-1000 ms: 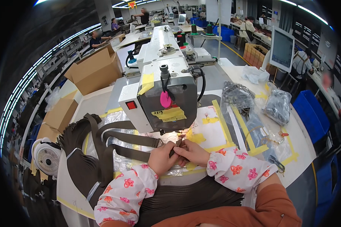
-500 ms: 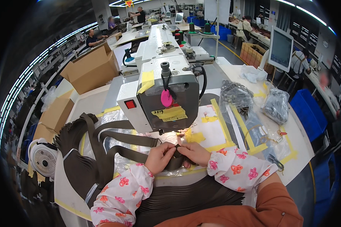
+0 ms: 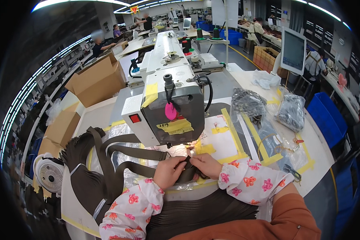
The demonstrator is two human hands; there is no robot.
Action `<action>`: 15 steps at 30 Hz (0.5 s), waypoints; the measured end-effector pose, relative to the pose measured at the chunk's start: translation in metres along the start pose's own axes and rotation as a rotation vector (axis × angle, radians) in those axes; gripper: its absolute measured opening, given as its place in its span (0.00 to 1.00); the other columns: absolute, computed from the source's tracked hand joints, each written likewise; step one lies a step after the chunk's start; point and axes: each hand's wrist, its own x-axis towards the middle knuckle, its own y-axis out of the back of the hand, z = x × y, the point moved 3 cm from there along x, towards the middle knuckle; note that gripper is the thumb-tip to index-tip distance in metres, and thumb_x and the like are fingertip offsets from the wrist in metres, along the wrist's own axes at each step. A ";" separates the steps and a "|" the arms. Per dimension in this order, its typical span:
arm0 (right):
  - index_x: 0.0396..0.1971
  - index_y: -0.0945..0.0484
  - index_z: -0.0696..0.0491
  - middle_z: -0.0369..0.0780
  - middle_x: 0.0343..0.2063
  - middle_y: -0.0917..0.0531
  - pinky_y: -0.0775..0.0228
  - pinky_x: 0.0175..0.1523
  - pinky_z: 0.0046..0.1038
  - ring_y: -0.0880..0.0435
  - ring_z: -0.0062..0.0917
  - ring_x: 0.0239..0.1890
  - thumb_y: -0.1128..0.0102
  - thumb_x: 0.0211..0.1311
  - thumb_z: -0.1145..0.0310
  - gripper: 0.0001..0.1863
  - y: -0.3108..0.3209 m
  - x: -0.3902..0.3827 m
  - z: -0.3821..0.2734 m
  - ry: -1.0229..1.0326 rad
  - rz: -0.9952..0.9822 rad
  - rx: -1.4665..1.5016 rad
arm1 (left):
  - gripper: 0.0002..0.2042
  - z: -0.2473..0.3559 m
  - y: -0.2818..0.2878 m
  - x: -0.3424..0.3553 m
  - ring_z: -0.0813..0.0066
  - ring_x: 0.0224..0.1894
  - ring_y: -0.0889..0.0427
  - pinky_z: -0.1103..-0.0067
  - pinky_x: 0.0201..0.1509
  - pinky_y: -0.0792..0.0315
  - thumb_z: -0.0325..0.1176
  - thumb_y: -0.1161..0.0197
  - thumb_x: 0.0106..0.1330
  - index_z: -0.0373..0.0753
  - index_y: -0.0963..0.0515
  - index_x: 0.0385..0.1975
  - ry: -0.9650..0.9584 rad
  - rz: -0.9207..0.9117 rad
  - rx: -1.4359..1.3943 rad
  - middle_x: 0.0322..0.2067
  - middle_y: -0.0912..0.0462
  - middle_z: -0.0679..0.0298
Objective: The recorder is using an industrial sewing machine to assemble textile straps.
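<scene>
Just in front of the sewing machine (image 3: 164, 116), my left hand (image 3: 169, 171) and my right hand (image 3: 206, 165) pinch a dark olive webbing strap (image 3: 185, 173) between them. The fingertips of both hands nearly meet on it, and a short end of the strap sticks up there. Part of the strap is hidden behind my fingers. From the left, several long loops of webbing (image 3: 137, 155) run toward my left hand. A thick stack of webbing strips (image 3: 84, 180), tied with a pale band, lies at the left. More strips (image 3: 200, 212) are layered across my lap edge.
A small white fan (image 3: 49, 173) and cardboard boxes (image 3: 98, 78) stand at the left. On the right are bagged parts (image 3: 290, 112), small snips (image 3: 293, 173), a screen on an arm (image 3: 293, 50) and a blue bin (image 3: 326, 120). Yellow tape (image 3: 233, 132) edges the work surface. Other people work farther back.
The view has tilted slightly. Both hands stay at the same spot, still pinching the strap, with a small shift of the fingers and the strap between them.
</scene>
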 end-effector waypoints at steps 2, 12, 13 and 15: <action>0.26 0.27 0.62 0.41 0.17 0.23 0.30 0.20 0.21 0.24 0.22 0.14 0.56 0.61 0.64 0.16 0.000 0.003 0.002 -0.016 0.031 0.060 | 0.10 0.010 0.002 0.000 0.70 0.23 0.22 0.80 0.27 0.29 0.25 0.43 0.54 0.32 0.26 0.36 -0.224 0.009 0.193 0.23 0.21 0.57; 0.27 0.26 0.59 0.36 0.16 0.24 0.37 0.18 0.17 0.28 0.17 0.13 0.55 0.64 0.59 0.17 -0.002 0.002 -0.001 -0.077 0.055 0.044 | 0.15 0.014 -0.007 -0.004 0.66 0.23 0.22 0.75 0.26 0.29 0.24 0.45 0.50 0.34 0.28 0.40 -0.335 -0.057 0.478 0.23 0.22 0.57; 0.27 0.26 0.59 0.36 0.16 0.24 0.37 0.18 0.17 0.28 0.17 0.13 0.55 0.64 0.59 0.17 -0.002 0.001 -0.002 -0.054 0.066 0.048 | 0.13 0.010 -0.006 -0.003 0.70 0.23 0.22 0.77 0.26 0.29 0.24 0.45 0.53 0.33 0.28 0.40 -0.265 -0.057 0.392 0.23 0.22 0.57; 0.27 0.26 0.59 0.36 0.16 0.24 0.37 0.18 0.18 0.27 0.16 0.14 0.56 0.64 0.60 0.17 -0.002 0.001 -0.006 0.031 0.078 -0.119 | 0.10 -0.003 -0.004 -0.001 0.70 0.23 0.21 0.79 0.27 0.29 0.27 0.46 0.56 0.33 0.28 0.38 -0.030 -0.096 0.175 0.24 0.22 0.57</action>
